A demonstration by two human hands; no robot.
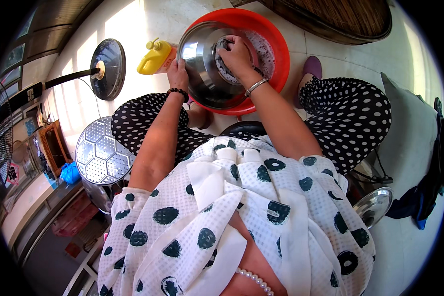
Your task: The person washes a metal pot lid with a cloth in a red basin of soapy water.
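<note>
Tilted over a red plastic tub (279, 59) is a large, shiny round stainless-steel vessel (197, 74); I cannot tell whether it is a pot or a domed lid. My left hand (177, 75), with a dark beaded bracelet, is closed on its left rim. Curled fingers of my right hand (236, 56) press against the ringed middle of the steel; anything under them is hidden. A silver bangle (256, 87) circles that wrist. Foamy water (264, 52) shows in the tub, right of the vessel.
Left of the tub stands a yellow-capped bottle (156, 58). Farther left are a round black stand base (107, 69) and a perforated metal disc (104, 150). A woven round tray (330, 19) lies at the far right, a metal lid (373, 206) near my right side.
</note>
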